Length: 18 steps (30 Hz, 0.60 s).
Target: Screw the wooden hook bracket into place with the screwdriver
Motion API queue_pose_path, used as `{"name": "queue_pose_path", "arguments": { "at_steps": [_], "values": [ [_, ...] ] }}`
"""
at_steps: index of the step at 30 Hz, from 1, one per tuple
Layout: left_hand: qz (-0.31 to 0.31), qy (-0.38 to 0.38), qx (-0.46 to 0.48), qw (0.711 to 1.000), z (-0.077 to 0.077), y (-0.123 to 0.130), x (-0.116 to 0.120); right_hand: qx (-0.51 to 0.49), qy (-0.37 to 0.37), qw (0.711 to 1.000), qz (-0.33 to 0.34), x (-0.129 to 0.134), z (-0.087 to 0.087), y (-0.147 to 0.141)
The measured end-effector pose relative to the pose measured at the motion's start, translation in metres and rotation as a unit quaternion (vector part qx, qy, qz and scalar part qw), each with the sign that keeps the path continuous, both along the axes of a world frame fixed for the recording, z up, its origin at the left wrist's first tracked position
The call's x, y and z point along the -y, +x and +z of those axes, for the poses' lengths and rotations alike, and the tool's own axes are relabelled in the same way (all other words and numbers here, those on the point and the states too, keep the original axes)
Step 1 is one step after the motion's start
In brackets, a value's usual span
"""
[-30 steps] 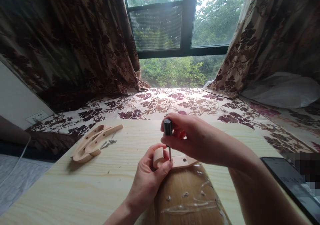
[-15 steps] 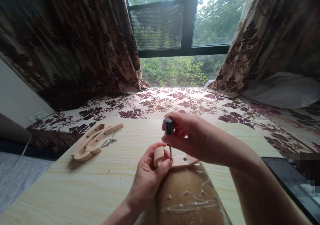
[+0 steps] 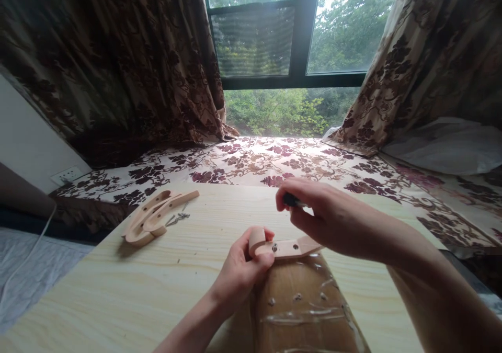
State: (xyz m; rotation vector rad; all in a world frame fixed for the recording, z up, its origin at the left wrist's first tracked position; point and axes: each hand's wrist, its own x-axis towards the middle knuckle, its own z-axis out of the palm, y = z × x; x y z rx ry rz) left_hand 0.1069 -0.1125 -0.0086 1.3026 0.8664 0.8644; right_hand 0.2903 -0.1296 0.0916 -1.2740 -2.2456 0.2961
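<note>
My left hand (image 3: 245, 266) grips the curled end of a pale wooden hook (image 3: 285, 249), which lies across the far end of a brown wooden block (image 3: 301, 319). Two holes show in the hook's flat part, and a screw (image 3: 275, 247) seems to sit in the one nearer my left fingers. Above and to the right, my right hand (image 3: 314, 212) is closed around a screwdriver (image 3: 291, 200) with a black handle. The screwdriver is tilted away from the hook, its shaft mostly hidden by my fingers. Clear tape wraps the block, and several small holes mark its top.
More curved wooden hooks (image 3: 147, 219) lie at the left of the pale wooden board (image 3: 117, 285), with several loose screws (image 3: 178, 218) beside them. A phone (image 3: 463, 274) is partly covered by my right forearm. Behind the board spreads a floral cloth (image 3: 251, 157) below the window.
My right hand has lifted the screwdriver off the hook and tipped it from upright to nearly level. My left hand keeps its hold on the hook. The whole view has shifted slightly.
</note>
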Motion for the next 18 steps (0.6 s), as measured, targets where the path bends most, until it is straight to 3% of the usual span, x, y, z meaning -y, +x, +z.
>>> {"name": "queue_pose_path", "arguments": {
  "at_steps": [6, 18],
  "values": [
    [-0.038, -0.005, 0.031, 0.999, -0.006, 0.002, -0.005, 0.143, -0.085, 0.985, 0.054, -0.002, -0.021, -0.010],
    [-0.048, -0.003, 0.070, 0.996, -0.012, 0.004, -0.007, 0.207, -0.087, 0.972, 0.069, -0.002, -0.017, -0.019]
  ]
}}
